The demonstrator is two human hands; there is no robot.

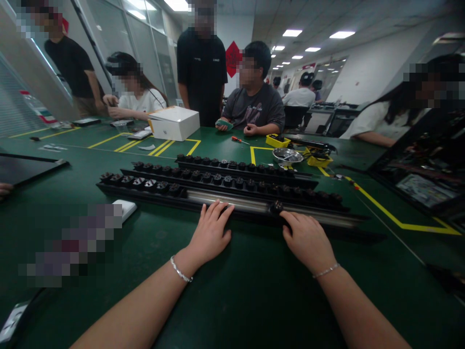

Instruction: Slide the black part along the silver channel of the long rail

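Three long black rails lie side by side across the green table [254,300]. The nearest rail [254,207] has a bare metal channel along much of its length, with black knob-like parts at its left end. My left hand [210,232] rests flat, fingers spread, with the fingertips on that rail's near edge. My right hand [307,237] has its fingers curled against the rail, next to a single black knob part [276,207]. The middle rail [225,180] and far rail [240,167] are lined with several black knob parts.
A white box [175,122], a red-handled screwdriver [240,140], yellow trays [278,141] and a metal dish [287,155] lie further back. Several people sit or stand around the far side. A small white block [125,208] lies at left. Yellow tape lines mark the table.
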